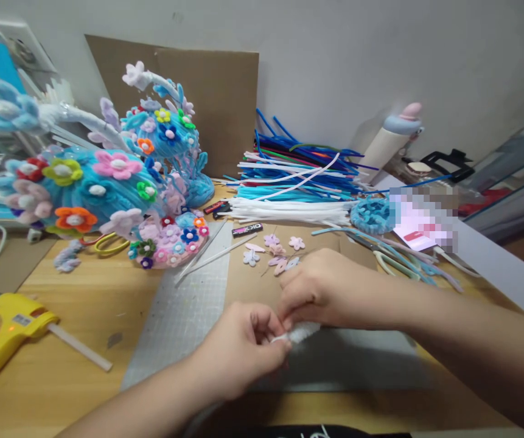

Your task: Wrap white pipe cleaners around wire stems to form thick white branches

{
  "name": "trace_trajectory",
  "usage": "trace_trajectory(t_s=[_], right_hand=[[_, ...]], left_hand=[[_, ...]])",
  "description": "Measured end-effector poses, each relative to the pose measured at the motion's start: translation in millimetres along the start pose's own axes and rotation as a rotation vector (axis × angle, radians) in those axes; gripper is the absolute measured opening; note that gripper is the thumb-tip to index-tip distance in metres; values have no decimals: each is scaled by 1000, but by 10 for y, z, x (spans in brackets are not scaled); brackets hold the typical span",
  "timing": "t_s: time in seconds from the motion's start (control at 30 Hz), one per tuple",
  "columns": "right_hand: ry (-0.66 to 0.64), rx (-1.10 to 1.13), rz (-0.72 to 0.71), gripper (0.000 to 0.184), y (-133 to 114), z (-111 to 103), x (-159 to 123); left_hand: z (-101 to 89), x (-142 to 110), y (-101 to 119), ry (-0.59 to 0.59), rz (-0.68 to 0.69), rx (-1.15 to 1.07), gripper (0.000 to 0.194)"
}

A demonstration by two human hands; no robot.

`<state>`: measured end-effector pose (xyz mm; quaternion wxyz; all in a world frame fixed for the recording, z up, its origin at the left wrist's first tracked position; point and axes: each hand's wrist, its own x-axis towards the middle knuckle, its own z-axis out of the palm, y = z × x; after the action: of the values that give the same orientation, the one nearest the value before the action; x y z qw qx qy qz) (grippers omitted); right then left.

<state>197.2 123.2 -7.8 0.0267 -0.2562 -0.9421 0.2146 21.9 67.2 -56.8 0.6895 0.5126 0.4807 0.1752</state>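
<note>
Low over the cutting mat, my left hand (246, 347) pinches a small white fuzzy piece, apparently pipe cleaner (305, 332), between thumb and forefinger. The fingertips of my right hand (319, 289) meet it from above and grip the same piece; the hands nearly touch. Fingers hide part of the piece, so its exact shape is unclear. Just beyond my right hand, small pastel flowers (251, 257) and petals lie on a brown cardboard sheet (243, 286). The grey cutting mat (165, 340) extends under both hands.
At left stand pipe-cleaner flower sculptures (101, 188) and a yellow glue gun (19, 319). Bundled pipe cleaners (289, 210) lie at the back. Scissors (384, 261), a blue fuzzy ring (371, 214), a lit phone (419, 228) and a white bottle (387, 149) are at right.
</note>
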Motion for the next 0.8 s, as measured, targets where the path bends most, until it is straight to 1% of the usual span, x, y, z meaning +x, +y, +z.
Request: trace_trajectory(t_s=[0.1,0.17,0.23,0.3,0.37,0.47,0.6,0.67,0.8], right_hand=[[-88,337,90,8,135,85,34],[-133,530,149,12,181,158,26],[-135,633,206,15,179,204,0],[-89,644,250,18,138,213,-38],[-25,605,260,19,83,203,-82],[49,526,215,22,19,220,-148],[116,387,157,25,-44,352,-218],[156,258,142,25,-96,421,-250],[248,-136,122,22,-250,458,-321]], left_hand=[[-24,-20,15,-58,-50,-86,13],[-49,-25,19,-57,-42,-137,16],[-78,-22,26,-23,-4,-177,19],[-102,-15,40,31,42,-198,21],[-116,-11,58,77,82,-204,23],[-114,-14,85,107,99,-227,25],[-96,-18,106,140,85,-275,26],[-88,-16,112,149,83,-273,25],[-56,-12,112,192,103,-206,17]])
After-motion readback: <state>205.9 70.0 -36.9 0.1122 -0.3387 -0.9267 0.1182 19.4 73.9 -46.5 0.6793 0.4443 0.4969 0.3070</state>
